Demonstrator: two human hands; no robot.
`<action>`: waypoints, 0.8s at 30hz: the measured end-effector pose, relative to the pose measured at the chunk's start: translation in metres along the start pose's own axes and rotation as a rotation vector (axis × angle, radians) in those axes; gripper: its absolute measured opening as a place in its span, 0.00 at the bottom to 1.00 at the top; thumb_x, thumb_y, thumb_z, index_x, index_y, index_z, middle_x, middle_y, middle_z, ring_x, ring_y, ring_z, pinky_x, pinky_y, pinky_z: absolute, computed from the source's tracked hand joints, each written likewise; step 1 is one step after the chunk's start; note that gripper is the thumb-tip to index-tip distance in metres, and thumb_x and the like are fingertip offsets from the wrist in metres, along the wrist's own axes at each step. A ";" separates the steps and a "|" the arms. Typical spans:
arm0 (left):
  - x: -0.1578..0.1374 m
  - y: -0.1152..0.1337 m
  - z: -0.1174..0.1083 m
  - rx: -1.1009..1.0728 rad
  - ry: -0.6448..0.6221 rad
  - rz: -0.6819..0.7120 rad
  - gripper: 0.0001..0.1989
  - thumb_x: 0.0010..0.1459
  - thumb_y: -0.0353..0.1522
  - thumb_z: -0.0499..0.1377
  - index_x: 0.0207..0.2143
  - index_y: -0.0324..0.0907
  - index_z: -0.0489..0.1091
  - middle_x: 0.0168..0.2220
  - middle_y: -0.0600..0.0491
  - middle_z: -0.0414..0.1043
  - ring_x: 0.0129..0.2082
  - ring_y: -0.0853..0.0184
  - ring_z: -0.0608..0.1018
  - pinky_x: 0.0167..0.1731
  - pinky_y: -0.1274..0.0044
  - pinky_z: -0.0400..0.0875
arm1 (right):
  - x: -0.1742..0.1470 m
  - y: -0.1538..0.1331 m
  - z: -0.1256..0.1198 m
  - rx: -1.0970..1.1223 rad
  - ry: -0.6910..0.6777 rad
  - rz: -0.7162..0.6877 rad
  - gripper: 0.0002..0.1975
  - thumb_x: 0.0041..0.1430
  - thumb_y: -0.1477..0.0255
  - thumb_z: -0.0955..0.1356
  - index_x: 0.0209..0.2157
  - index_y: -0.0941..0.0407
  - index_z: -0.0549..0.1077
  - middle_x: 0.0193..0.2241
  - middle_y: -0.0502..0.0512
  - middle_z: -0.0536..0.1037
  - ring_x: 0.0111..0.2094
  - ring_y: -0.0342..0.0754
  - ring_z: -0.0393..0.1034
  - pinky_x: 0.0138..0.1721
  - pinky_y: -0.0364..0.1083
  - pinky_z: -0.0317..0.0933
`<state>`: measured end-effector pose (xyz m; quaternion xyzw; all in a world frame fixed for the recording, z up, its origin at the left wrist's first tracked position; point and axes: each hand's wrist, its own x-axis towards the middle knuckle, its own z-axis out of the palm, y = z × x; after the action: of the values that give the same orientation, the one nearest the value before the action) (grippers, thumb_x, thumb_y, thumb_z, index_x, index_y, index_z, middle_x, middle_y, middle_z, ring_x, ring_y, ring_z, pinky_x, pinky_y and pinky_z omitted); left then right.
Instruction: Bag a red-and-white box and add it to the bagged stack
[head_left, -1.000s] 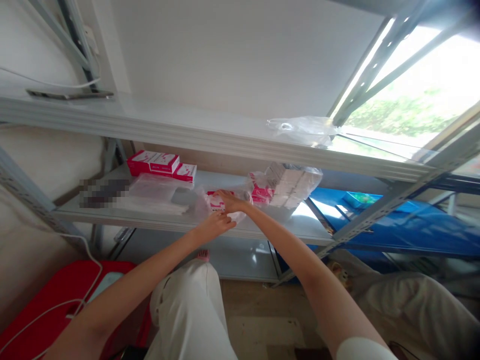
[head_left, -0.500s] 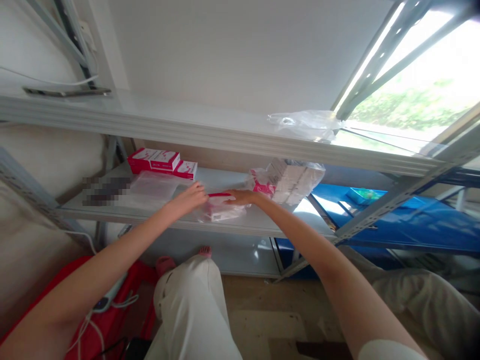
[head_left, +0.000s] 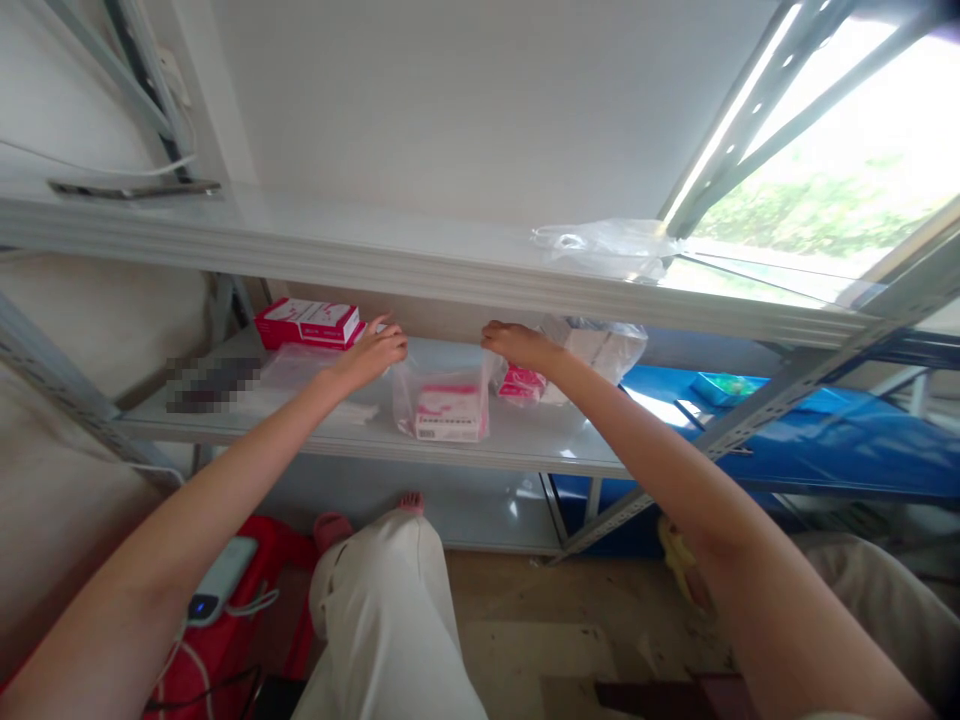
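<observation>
A clear plastic bag [head_left: 403,395] stands on the middle shelf with a pink and white box [head_left: 450,408] inside it. My left hand [head_left: 379,352] is closed on the bag's upper left edge. On the other side my right hand [head_left: 517,343] pinches the upper right edge, so the top is drawn wide between the hands. Behind my left hand are stacked pink and white boxes [head_left: 307,322], partly covered by it. Flat clear bags [head_left: 300,368] lie in front of that stack. A bagged pink box [head_left: 520,384] sits just under my right wrist.
White boxes in clear plastic [head_left: 600,345] stand farther right. The upper shelf [head_left: 420,245] runs above my hands and bears a crumpled clear bag [head_left: 607,245]. A metal post [head_left: 720,445] rises at the right. Below left is a red stool [head_left: 277,550] with a power bank [head_left: 223,580] and cables.
My hands have moved apart and up, spreading the bag's top. The box, formerly under my hands, now shows inside the bag. My right hand has shifted right.
</observation>
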<state>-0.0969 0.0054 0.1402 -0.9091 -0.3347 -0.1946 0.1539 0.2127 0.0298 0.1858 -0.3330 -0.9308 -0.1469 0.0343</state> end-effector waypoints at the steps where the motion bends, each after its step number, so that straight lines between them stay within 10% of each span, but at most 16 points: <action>1: 0.001 0.003 0.000 0.022 0.020 0.005 0.12 0.57 0.21 0.51 0.29 0.42 0.71 0.38 0.52 0.71 0.48 0.62 0.68 0.60 0.58 0.46 | -0.001 0.000 0.000 -0.022 0.026 -0.008 0.18 0.50 0.90 0.60 0.34 0.59 0.76 0.39 0.60 0.75 0.45 0.49 0.67 0.46 0.47 0.60; 7: -0.006 0.019 0.027 -0.278 0.122 -0.163 0.20 0.57 0.21 0.45 0.48 0.43 0.65 0.52 0.47 0.65 0.53 0.64 0.67 0.53 0.65 0.62 | -0.019 -0.004 0.028 0.267 0.222 0.272 0.15 0.56 0.79 0.61 0.40 0.56 0.76 0.44 0.58 0.75 0.47 0.51 0.66 0.51 0.52 0.57; 12: -0.010 0.010 0.054 -0.733 0.143 -0.514 0.22 0.57 0.27 0.42 0.55 0.42 0.55 0.44 0.48 0.72 0.36 0.68 0.77 0.35 0.75 0.72 | -0.037 -0.005 0.032 0.727 0.192 0.318 0.25 0.45 0.83 0.58 0.43 0.55 0.75 0.46 0.55 0.76 0.49 0.49 0.68 0.51 0.50 0.60; 16: 0.015 0.003 0.045 -0.503 0.158 -0.732 0.18 0.62 0.38 0.43 0.48 0.40 0.64 0.32 0.48 0.74 0.29 0.64 0.77 0.30 0.75 0.70 | -0.015 -0.019 0.008 0.762 0.484 0.323 0.23 0.45 0.83 0.55 0.36 0.59 0.76 0.40 0.57 0.77 0.46 0.48 0.70 0.50 0.48 0.61; 21: 0.065 0.014 0.038 -0.170 -0.510 -0.486 0.21 0.46 0.41 0.64 0.43 0.44 0.72 0.45 0.49 0.74 0.46 0.60 0.74 0.43 0.76 0.68 | 0.049 -0.058 0.011 0.446 -0.443 0.145 0.15 0.54 0.80 0.60 0.38 0.60 0.76 0.37 0.56 0.79 0.38 0.45 0.73 0.41 0.42 0.65; 24: 0.076 0.022 0.045 -0.143 -0.782 -0.493 0.19 0.38 0.33 0.69 0.37 0.41 0.76 0.38 0.48 0.78 0.40 0.58 0.77 0.40 0.75 0.69 | 0.070 -0.073 0.036 0.263 -0.630 0.212 0.13 0.50 0.81 0.65 0.39 0.64 0.76 0.38 0.64 0.79 0.38 0.52 0.75 0.39 0.45 0.67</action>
<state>-0.0174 0.0493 0.1324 -0.8159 -0.5593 0.1092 -0.0975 0.1134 0.0295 0.1442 -0.4492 -0.8670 0.0884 -0.1967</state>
